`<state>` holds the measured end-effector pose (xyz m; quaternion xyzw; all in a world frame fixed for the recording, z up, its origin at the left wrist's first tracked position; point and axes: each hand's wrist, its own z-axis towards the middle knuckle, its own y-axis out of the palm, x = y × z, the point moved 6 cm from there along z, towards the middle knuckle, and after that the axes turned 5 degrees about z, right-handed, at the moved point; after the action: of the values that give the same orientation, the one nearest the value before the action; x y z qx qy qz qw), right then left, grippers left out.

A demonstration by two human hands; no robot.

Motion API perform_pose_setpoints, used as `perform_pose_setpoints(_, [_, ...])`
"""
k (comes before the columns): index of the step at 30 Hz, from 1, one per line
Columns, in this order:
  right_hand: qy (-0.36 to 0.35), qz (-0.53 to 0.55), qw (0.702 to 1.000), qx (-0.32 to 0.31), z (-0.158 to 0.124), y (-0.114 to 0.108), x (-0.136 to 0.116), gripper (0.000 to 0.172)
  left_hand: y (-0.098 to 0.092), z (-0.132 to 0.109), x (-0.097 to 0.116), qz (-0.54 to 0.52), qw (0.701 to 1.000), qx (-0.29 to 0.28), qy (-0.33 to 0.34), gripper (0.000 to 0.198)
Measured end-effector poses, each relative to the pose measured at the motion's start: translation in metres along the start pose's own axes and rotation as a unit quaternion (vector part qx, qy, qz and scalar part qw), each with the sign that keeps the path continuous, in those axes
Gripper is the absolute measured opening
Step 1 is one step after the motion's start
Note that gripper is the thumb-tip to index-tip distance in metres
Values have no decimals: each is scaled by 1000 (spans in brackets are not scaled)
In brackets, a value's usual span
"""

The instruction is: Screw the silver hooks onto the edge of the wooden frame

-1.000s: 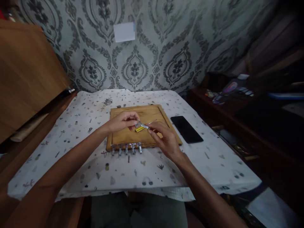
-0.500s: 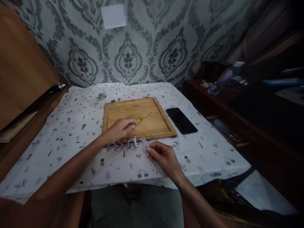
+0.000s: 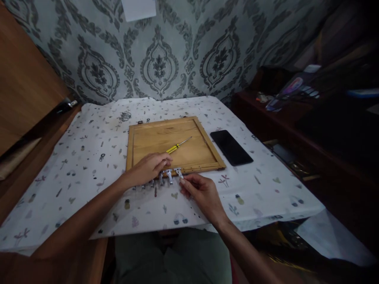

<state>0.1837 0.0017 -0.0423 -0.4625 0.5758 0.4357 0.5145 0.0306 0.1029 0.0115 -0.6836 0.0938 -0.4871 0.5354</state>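
Near side: greenish cloth over the lap (image 3: 171, 258), then white tabletop (image 3: 94, 209) cover, soft fabric with small plant, pineapple and sunglasses prints. Right hand (image 3: 203, 193), fingers pinched narrow, holds a shiny, flat-armed metal clip (image 3: 178, 172) at the wooden panel's near edge, right end of a row of similar silvery metal clips (image 3: 169, 176) sticking out toward the near side. Left hand (image 3: 148, 167) lies over the near-left part of the panel, fingers bent close together; can't tell if it grips anything. Wooden panel (image 3: 154, 138): rectangular, yellowish grain, raised frame, recessed middle. On it, screwdriver (image 3: 173, 148), yellow-black handle just beside left fingertips, thin metal shaft pointing far right. Right of panel, flat black smooth phone (image 3: 231, 147). Far right, clear plastic bottle (image 3: 291, 88), pale cap, purplish label, contents unclear. Far: grey damask-patterned wall (image 3: 160, 51), white rectangular sheet (image 3: 139, 8) on it.
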Motion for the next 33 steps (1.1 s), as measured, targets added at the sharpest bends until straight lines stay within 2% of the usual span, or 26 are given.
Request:
perform_pose_setpoints(5, [-6,-23,1000,-12,-2,2,0,35,3,3,6,3,1000,-1,25,29])
perform_pose_setpoints(16, [-25,-70,997,-8,-4,4,-3,24,3,-3,15,2,999,-28,19,29])
perform_pose_setpoints(18, [-29,-78,996,-11,-4,4,-5,22,3,-5,19,4,999,-39,16,37])
perform_pose_setpoints(24, [-41,-85,995,-12,-4,5,-8,21,10,-6,28,45,997,-65,-11,79])
perform_pose_setpoints(33, [-42,-95,994,-12,-4,5,-6,18,18,-7,33,75,997,-27,-11,86])
